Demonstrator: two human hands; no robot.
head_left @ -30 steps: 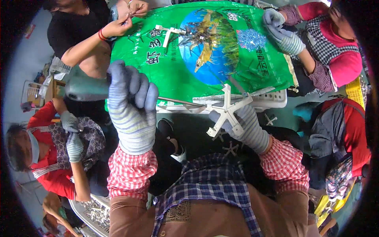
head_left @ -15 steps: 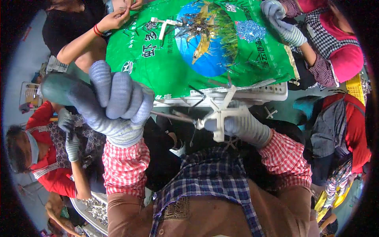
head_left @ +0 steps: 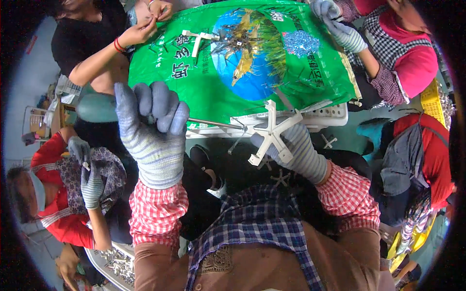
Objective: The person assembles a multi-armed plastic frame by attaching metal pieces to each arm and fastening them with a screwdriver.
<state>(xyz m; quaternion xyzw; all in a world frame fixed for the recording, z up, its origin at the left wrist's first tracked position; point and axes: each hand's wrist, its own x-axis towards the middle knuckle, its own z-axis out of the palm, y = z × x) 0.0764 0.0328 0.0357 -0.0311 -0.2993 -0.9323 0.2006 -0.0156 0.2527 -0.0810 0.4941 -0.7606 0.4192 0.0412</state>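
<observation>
The left hand [head_left: 154, 133] has rolled at the wrist in the last half second, bringing its knuckles upright, while the white five-armed star-shaped piece [head_left: 274, 132] has tilted back from nearly edge-on to show its face. This suggests that the screwdriver is being turned against the star.

The left hand is closed around the green-handled screwdriver with a metal shaft [head_left: 213, 122], whose tip appears to touch the end of the star's left arm. The right hand [head_left: 303, 150] grips the star from behind, just beyond the near edge of the surface's green printed plastic sack [head_left: 194, 102].

There is one screwdriver and one held star; two loose white stars [head_left: 280, 178] show clearly below, with a partly hidden third shape. One angled white piece [head_left: 196, 42] lies on the sack, near small light-blue pieces [head_left: 301, 43] too many to count.
</observation>
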